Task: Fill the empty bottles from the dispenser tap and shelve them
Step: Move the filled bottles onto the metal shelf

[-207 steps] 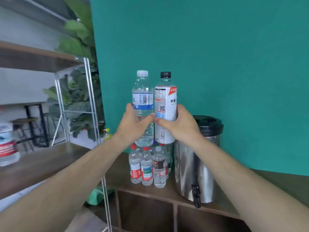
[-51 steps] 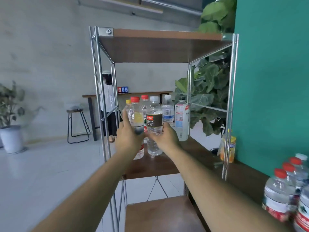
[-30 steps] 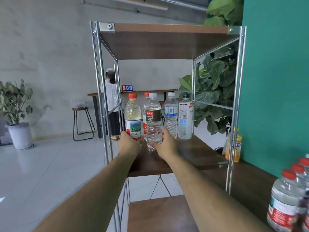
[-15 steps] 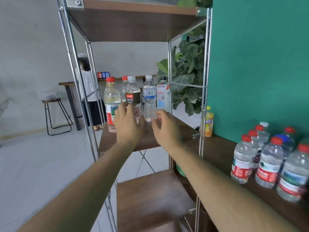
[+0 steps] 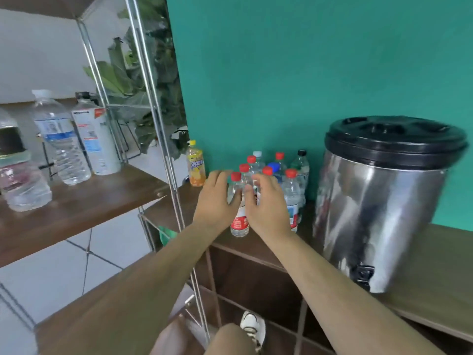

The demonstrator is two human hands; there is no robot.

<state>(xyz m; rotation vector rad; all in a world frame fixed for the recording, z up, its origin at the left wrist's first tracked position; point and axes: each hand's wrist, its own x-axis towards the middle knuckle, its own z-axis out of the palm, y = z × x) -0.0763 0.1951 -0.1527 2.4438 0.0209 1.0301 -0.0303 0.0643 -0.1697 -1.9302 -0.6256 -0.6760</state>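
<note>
Several small bottles, most with red caps (image 5: 290, 190), stand in a cluster on the brown counter (image 5: 435, 267) against the green wall. Both my hands are at the front of this cluster with fingers spread. My left hand (image 5: 215, 201) is beside the nearest red-capped bottle (image 5: 239, 222), its thumb close to it; my right hand (image 5: 267, 204) covers the bottles behind. Neither hand clearly grips anything. The steel dispenser (image 5: 384, 201) with a black lid stands to the right, its black tap (image 5: 363, 275) low at the front. Three bottles (image 5: 61, 139) stand on the rack shelf (image 5: 76, 203) at left.
The rack's chrome posts (image 5: 163, 149) rise between the shelf and the counter. A yellow drink bottle (image 5: 195, 163) stands by the wall left of the cluster. Open cubbies (image 5: 256, 283) lie under the counter. A leafy plant (image 5: 143, 98) is behind the rack.
My view has swung right from the rack to the counter. Both hands let go of the shelved bottles, left the shelf and reached to the cluster of small bottles beside the dispenser.
</note>
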